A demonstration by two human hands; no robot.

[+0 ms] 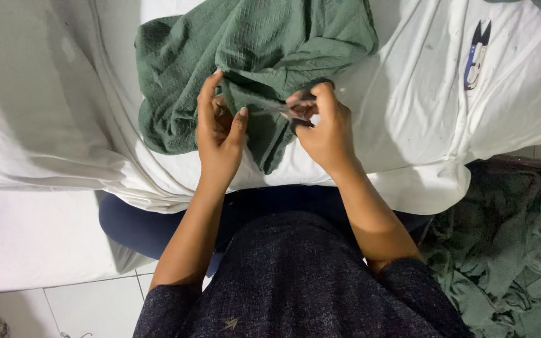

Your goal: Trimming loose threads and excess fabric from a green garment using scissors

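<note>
Lying on a white sheet [408,94], green cloth [252,56], thread snips [477,53] well apart at upper right, more green fabric [508,250] heaped lower right. Left hand [219,134] pinching a fold, fingers closed; right hand [324,125] gripping small scissors [289,111] against the cloth.

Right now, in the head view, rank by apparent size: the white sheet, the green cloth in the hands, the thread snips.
1. white sheet, largest
2. green cloth, held by the left hand and right hand
3. thread snips, smallest by far

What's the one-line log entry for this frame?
left hand: pinches green cloth | right hand: small scissors at cloth | spare snips: on white sheet
</note>
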